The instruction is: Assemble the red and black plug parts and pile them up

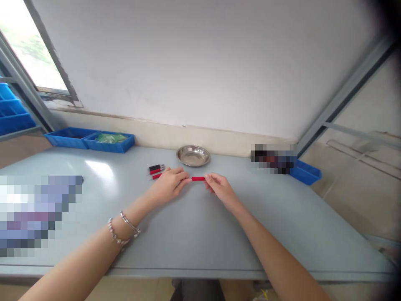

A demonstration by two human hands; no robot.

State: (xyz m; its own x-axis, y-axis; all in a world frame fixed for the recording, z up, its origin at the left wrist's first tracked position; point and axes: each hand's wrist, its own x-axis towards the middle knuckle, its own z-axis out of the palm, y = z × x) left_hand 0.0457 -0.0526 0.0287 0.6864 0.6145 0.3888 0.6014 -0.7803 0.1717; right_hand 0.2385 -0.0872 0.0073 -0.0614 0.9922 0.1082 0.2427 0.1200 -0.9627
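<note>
A slim red pen (198,179) lies level between my two hands, just above or on the table. My left hand (171,184) pinches its left end with thumb and fingertips. At the other end, the fingers of my right hand (219,187) are closed on it. Beside my left hand lie a black pen (154,167) and a red pen (155,171) with silvery tips; there may be more in that small group. Another red pen (157,176) is partly hidden behind my left hand. Fingers cover both ends of the held pen.
A round metal dish (193,162) stands beyond my hands near the wall. Blue bins (109,146) sit at the back left, one with green plastic bags (112,138). Another blue bin (306,172) is at the right edge. Blurred-out patches cover items left and right.
</note>
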